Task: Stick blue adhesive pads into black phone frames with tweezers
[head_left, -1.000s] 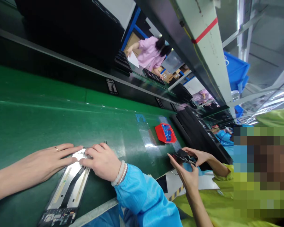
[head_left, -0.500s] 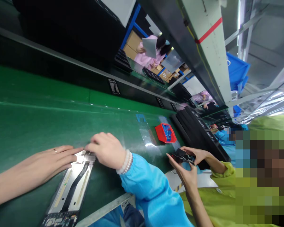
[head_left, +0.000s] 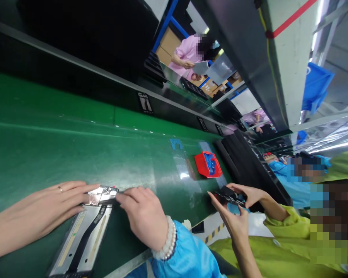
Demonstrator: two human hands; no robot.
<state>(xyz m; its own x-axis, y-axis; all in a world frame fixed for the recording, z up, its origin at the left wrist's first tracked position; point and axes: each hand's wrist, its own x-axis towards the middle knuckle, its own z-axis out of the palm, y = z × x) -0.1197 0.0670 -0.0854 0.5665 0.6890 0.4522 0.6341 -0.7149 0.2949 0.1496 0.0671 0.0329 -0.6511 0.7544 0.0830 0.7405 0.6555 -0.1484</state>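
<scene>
An opened smartphone frame [head_left: 97, 235], silver with a black ribbon cable down its middle, lies aslant on the green bench. Circuit parts show at its far end. My left hand [head_left: 50, 210] lies along its left edge, fingers stretched out and fingertips on the far end. At the far right corner is my right hand [head_left: 145, 214], thumb and fingers pinched together at the edge. Whatever sits between those fingertips is hidden. The near end of the frame runs out of view at the bottom.
A co-worker's hands [head_left: 239, 208] hold a black part at the right. A red bin [head_left: 203, 165] of blue pieces stands beyond, near a blue cut-out piece [head_left: 176, 144]. Black trays [head_left: 243, 162] are stacked behind. Similar frames lie on the dark belt [head_left: 174, 112].
My right hand has shifted right and a little down, uncovering circuit parts at the frame's far end. My left hand stays at the left edge. The camera view has shifted slightly.
</scene>
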